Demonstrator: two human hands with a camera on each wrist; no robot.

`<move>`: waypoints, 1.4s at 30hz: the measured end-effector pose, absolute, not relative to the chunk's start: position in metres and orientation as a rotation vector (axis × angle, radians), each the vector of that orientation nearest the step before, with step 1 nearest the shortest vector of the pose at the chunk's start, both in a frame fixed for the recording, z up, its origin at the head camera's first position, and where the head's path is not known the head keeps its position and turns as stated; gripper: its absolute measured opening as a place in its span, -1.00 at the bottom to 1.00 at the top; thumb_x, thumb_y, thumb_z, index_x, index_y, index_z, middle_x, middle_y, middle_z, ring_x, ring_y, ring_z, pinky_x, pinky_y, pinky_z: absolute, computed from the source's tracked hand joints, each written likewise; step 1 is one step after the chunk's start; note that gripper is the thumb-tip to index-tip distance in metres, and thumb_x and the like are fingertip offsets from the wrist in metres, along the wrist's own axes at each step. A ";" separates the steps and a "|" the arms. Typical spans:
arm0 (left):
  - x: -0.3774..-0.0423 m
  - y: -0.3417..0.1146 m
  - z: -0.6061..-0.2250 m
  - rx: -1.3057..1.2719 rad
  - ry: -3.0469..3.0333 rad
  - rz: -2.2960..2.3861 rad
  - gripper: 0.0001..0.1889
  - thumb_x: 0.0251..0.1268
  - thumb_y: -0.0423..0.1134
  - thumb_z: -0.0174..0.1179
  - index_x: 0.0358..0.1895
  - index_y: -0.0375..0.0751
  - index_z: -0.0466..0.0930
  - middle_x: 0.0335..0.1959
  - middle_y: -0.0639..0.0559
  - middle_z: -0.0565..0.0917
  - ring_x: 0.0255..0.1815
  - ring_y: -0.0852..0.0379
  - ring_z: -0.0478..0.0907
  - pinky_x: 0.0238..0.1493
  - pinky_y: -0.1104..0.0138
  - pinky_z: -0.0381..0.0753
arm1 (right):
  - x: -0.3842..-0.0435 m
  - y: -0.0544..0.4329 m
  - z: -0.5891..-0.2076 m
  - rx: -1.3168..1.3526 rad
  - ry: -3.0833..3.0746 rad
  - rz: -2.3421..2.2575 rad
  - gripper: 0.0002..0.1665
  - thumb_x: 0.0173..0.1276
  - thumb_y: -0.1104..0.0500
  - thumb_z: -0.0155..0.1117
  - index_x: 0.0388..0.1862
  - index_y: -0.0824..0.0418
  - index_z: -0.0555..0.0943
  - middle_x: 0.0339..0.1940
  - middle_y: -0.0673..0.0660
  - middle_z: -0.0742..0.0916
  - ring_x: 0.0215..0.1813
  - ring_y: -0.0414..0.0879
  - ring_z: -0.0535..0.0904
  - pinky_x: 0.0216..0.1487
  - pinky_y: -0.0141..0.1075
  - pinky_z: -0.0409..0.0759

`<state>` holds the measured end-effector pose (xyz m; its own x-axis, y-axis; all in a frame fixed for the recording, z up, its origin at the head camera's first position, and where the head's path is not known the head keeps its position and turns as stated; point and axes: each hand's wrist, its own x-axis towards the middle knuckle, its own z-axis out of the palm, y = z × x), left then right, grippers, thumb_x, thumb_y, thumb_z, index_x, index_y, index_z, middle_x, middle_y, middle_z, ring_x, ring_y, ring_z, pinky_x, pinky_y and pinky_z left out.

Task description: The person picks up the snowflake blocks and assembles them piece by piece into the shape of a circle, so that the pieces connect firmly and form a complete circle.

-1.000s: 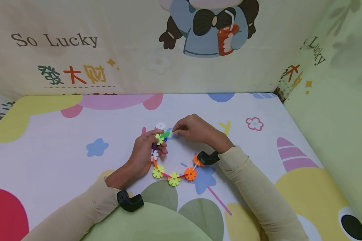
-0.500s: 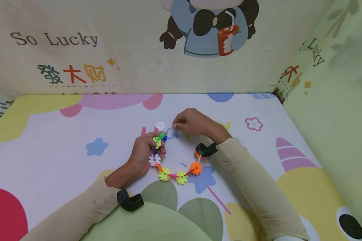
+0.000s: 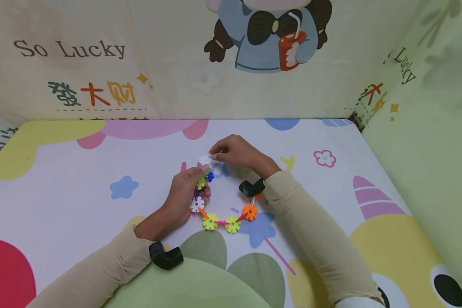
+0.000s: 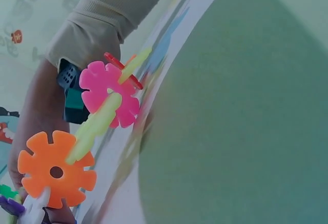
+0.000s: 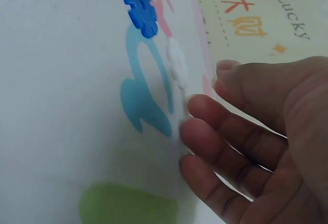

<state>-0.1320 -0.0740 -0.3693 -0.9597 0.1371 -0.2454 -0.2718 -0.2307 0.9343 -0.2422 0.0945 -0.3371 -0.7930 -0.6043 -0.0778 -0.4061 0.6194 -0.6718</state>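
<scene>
My left hand [image 3: 185,188] grips one end of a chain of interlocking plastic snowflake discs, including a yellow-green disc [image 3: 201,184]. The chain curves from it through a white disc [image 3: 196,204] and yellow-green discs to an orange disc [image 3: 250,211]; its far end is partly hidden under the right wrist. In the left wrist view, a larger orange disc [image 4: 56,167] and a pink disc [image 4: 110,93] show up close. My right hand [image 3: 236,152] hovers at a loose white disc [image 5: 177,62] on the table, its thumb and fingertips parted beside it.
A blue disc [image 5: 139,8] shows beside the left fingertips. Both wrists wear black camera mounts, such as the left mount [image 3: 165,256]. The printed tablecloth [image 3: 77,214] meets an upright cloth backdrop [image 3: 169,85] behind, with another on the right.
My right hand has moved left and slightly away from me, to the loose white disc. The chain's lower part has swung right and the green disc has turned in my left hand.
</scene>
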 end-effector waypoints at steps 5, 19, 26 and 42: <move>-0.134 -0.072 -0.370 -0.205 1.867 2.166 -0.52 0.41 0.04 0.14 -0.13 -0.44 0.47 -0.56 -0.10 0.54 -0.61 0.11 0.49 -0.49 0.39 0.59 | -0.245 0.085 -0.342 -0.792 2.557 -0.931 -0.72 0.36 0.20 0.31 0.02 0.24 0.69 -0.08 0.06 0.73 -0.11 -0.09 0.59 -0.06 -0.36 0.55; -0.135 -0.071 -0.371 -0.170 1.804 2.208 -0.50 0.45 0.03 0.09 -0.17 -0.50 0.44 -0.56 -0.12 0.54 -0.61 0.12 0.50 -0.48 0.38 0.60 | -0.247 0.078 -0.354 -0.760 2.615 -0.851 -0.67 0.34 0.17 0.34 0.09 0.14 0.68 -0.07 -0.01 0.62 -0.11 -0.12 0.50 -0.07 -0.37 0.51; -0.132 -0.070 -0.367 -0.247 1.806 2.204 -0.56 0.49 -0.02 0.04 -0.03 -0.44 0.47 -0.53 -0.09 0.54 -0.61 0.14 0.52 -0.47 0.39 0.62 | -0.247 0.079 -0.355 -0.760 2.615 -0.834 -0.69 0.33 0.15 0.36 0.06 0.11 0.69 -0.07 -0.01 0.59 -0.12 -0.10 0.48 -0.11 -0.36 0.50; -0.130 -0.068 -0.366 -0.326 1.797 2.216 -0.59 0.54 -0.07 -0.05 -0.05 -0.47 0.46 -0.50 -0.12 0.59 -0.61 0.14 0.55 -0.42 0.37 0.65 | -0.249 0.082 -0.350 -0.701 2.546 -0.919 -0.70 0.31 0.17 0.39 -0.04 0.21 0.57 -0.28 0.10 0.61 -0.20 -0.07 0.47 -0.16 -0.35 0.48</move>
<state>-0.1300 -0.0684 -0.3660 -0.9385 0.0660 -0.3389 -0.3452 -0.1948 0.9181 -0.2492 0.0823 -0.3501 -0.8187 -0.5547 -0.1483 -0.3319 0.6680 -0.6660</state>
